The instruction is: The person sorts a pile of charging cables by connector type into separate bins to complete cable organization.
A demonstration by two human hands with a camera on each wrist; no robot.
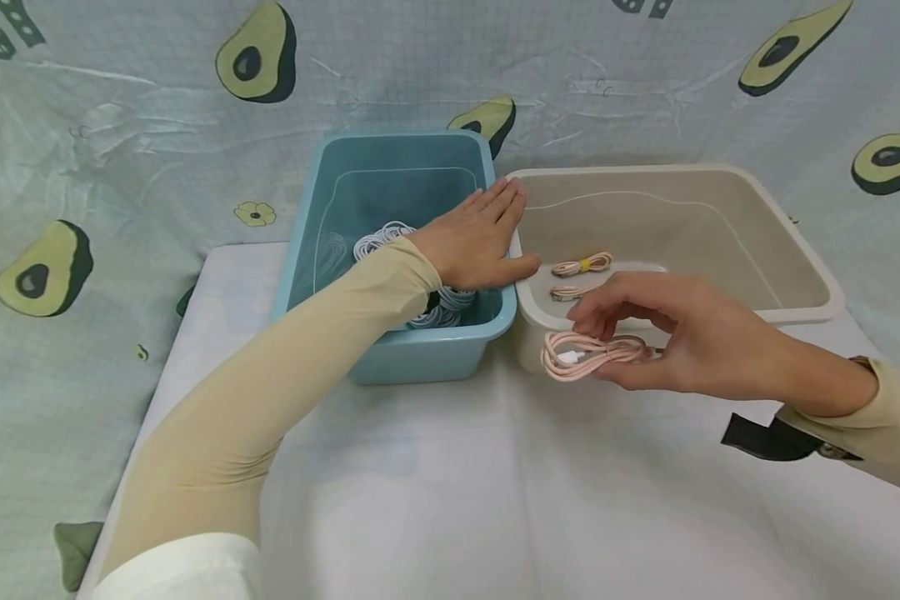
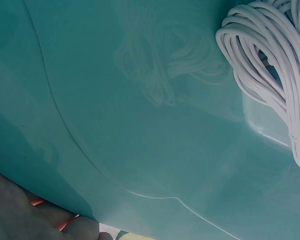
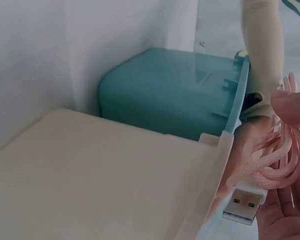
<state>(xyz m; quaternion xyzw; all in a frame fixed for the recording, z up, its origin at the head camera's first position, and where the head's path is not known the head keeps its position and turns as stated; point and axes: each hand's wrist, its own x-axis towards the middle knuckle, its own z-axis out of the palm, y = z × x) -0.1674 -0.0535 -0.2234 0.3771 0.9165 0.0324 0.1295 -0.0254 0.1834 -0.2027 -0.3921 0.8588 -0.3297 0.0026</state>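
My left hand (image 1: 476, 237) lies with straight fingers across the rims where the blue bin (image 1: 401, 337) and the beige bin (image 1: 720, 173) meet. Over the near edge of the beige bin, my right hand (image 1: 675, 333) pinches a coiled pink USB cable (image 1: 581, 357) between thumb and fingers. Its metal USB plug (image 3: 243, 205) hangs from the coil in the right wrist view. Inside the beige bin lie a pink cable bundle with a yellow tie (image 1: 587, 264) and another pink bundle (image 1: 566, 293), partly behind the right hand. White coiled cables (image 2: 265, 55) lie in the blue bin.
Both bins stand side by side on a white-covered table (image 1: 450, 500). Behind them hangs a pale curtain (image 1: 390, 67) printed with avocados. Grey-white cable coils (image 1: 450, 308) lie near the blue bin's front, partly hidden by the left forearm.
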